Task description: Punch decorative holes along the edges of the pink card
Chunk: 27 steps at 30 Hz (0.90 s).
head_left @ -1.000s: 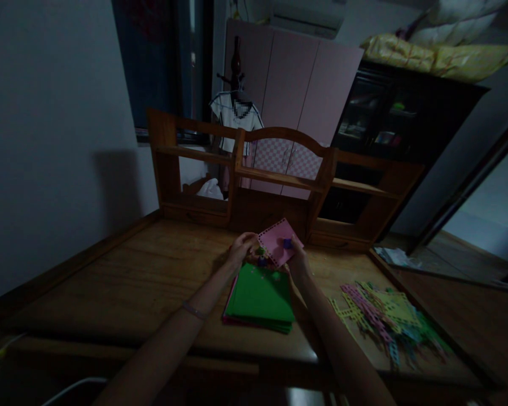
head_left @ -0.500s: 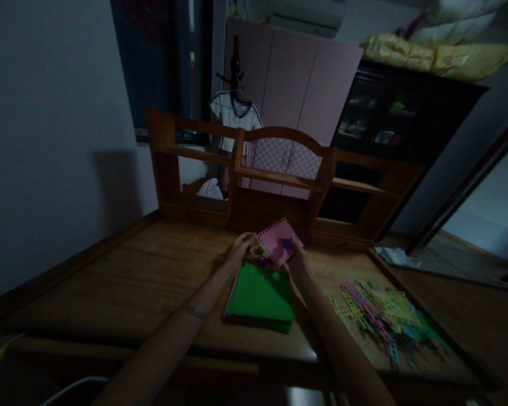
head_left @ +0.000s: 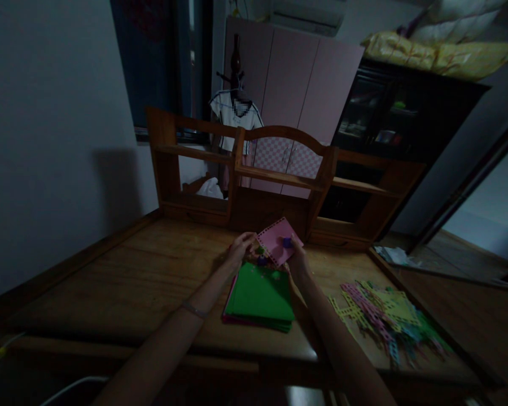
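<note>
The wooden table [head_left: 152, 270] is spreading across the lower view, with a wooden shelf unit [head_left: 275, 177] standing along its far edge. Toward the table's near right corner, a loose heap of punched scraps [head_left: 389, 316], pink, yellow, green and blue, is lying. A stack of green sheets [head_left: 260, 296] is resting between the forearms, near the middle of the near edge, with pink showing beneath. Beyond it, the pink sheet [head_left: 277, 239] is tilting above the table, holes running along two of its edges. The right hand [head_left: 298, 256] is gripping this sheet together with a small purple thing [head_left: 287, 242]. The left hand [head_left: 242, 248] is curling its fingers at the sheet's left corner; whether its grip is closed on it, I cannot tell. Small colored pieces [head_left: 261, 256] are lying between the hands.
</note>
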Each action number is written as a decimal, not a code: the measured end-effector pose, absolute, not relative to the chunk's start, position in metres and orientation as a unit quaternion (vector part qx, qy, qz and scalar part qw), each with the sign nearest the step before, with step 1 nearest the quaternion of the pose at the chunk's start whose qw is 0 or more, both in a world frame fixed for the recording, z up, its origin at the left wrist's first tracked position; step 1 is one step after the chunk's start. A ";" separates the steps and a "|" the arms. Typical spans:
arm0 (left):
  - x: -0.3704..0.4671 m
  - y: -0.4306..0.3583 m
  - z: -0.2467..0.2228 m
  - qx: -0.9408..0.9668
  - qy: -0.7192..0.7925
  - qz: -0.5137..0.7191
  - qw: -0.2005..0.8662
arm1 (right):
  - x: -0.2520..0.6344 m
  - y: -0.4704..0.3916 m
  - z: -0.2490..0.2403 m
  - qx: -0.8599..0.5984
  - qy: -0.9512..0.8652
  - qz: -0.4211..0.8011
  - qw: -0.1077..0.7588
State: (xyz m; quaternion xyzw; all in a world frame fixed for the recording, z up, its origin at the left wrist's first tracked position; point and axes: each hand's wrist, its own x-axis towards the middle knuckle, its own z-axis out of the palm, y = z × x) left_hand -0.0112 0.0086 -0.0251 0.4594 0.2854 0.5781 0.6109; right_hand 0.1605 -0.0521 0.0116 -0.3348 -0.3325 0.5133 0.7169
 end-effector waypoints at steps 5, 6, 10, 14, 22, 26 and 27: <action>-0.010 0.009 -0.026 0.454 0.290 0.588 0.604 | 0.161 -0.052 0.011 -0.327 -0.334 0.518 0.717; -0.010 0.009 -0.026 0.453 0.291 0.591 0.601 | 0.161 -0.052 0.011 -0.327 -0.335 0.519 0.716; -0.009 0.009 -0.025 0.455 0.295 0.591 0.597 | 0.161 -0.052 0.010 -0.331 -0.331 0.521 0.713; -0.010 0.007 -0.022 0.454 0.301 0.580 0.606 | 0.162 -0.052 0.009 -0.333 -0.335 0.519 0.713; -0.011 0.008 -0.023 0.470 0.302 0.592 0.581 | 0.165 -0.047 0.004 -0.360 -0.353 0.496 0.706; -0.009 0.007 -0.021 0.488 0.302 0.595 0.563 | 0.166 -0.046 0.004 -0.358 -0.357 0.502 0.702; -0.007 0.005 -0.020 0.502 0.304 0.587 0.558 | 0.166 -0.046 0.004 -0.357 -0.357 0.503 0.702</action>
